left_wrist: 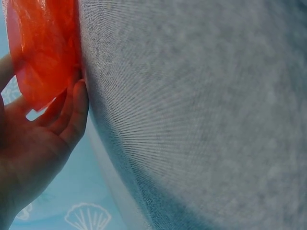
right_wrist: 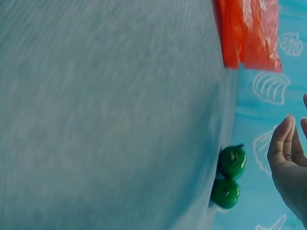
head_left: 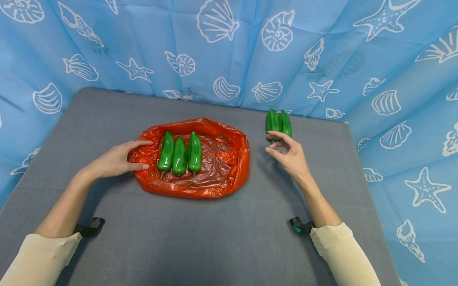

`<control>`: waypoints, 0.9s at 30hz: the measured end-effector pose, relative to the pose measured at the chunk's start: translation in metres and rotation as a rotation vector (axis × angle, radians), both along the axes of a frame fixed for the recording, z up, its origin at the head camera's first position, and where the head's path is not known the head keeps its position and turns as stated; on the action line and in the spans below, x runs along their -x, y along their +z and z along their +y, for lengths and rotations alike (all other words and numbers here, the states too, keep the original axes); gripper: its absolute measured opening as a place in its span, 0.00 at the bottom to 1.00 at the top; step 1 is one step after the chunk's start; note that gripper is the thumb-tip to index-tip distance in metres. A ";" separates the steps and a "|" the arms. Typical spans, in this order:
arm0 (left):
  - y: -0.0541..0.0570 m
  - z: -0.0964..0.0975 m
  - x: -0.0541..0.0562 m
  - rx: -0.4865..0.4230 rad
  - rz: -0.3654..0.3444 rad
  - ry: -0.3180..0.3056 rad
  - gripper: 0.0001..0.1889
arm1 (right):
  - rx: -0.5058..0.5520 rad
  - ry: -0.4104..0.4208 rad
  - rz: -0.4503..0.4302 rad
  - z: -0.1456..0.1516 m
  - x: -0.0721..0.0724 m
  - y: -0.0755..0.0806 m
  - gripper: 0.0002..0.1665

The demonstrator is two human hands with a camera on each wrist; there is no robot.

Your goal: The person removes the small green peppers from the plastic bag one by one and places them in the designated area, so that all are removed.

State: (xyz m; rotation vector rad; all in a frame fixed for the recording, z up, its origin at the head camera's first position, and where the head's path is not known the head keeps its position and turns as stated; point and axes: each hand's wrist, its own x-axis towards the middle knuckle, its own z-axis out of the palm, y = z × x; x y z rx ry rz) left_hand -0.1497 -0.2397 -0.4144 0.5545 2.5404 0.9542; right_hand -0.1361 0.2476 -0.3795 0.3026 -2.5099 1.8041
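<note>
A red plastic bag (head_left: 242, 167) lies on the table with its mouth spread wide. Inside it, toward the left, three green peppers (head_left: 179, 157) sit side by side. My left hand (head_left: 116, 159) holds the bag's left side, thumb and fingers apart around the rim; the left wrist view shows fingers against the red plastic (left_wrist: 45, 48). To the right of the bag, my right hand (head_left: 291, 157) hovers with bent fingers and nothing between them. Just beyond it lie two more green peppers (head_left: 285, 125), partly covered by its fingers in the head view. The right wrist view shows those peppers (right_wrist: 232, 162) apart from the hand.
A grey cloth-covered table (head_left: 200, 238) extends under everything. Behind it and along the right hangs a blue curtain (head_left: 243, 51) with white shell and starfish prints. Each forearm wears a dark wrist strap (head_left: 301, 226).
</note>
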 end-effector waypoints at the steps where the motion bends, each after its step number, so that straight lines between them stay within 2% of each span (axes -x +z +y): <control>1: 0.000 0.000 0.000 0.000 0.000 0.000 0.36 | 0.003 0.010 0.003 -0.002 0.000 -0.001 0.27; 3: 0.001 0.000 0.000 0.000 -0.001 0.000 0.36 | 0.011 0.031 0.007 -0.005 0.001 -0.003 0.28; 10: 0.002 0.000 -0.001 -0.004 -0.001 -0.001 0.36 | 0.062 0.076 0.010 -0.011 0.008 -0.028 0.30; 16: 0.002 0.000 -0.001 -0.010 -0.015 -0.002 0.37 | 0.126 0.127 0.012 -0.024 0.006 -0.033 0.29; 19: 0.002 0.000 -0.001 -0.010 -0.018 -0.003 0.36 | 0.125 0.147 0.011 -0.031 0.005 -0.033 0.29; 27: 0.002 0.000 0.000 -0.013 -0.021 0.000 0.36 | 0.088 0.173 0.007 -0.058 -0.007 -0.006 0.27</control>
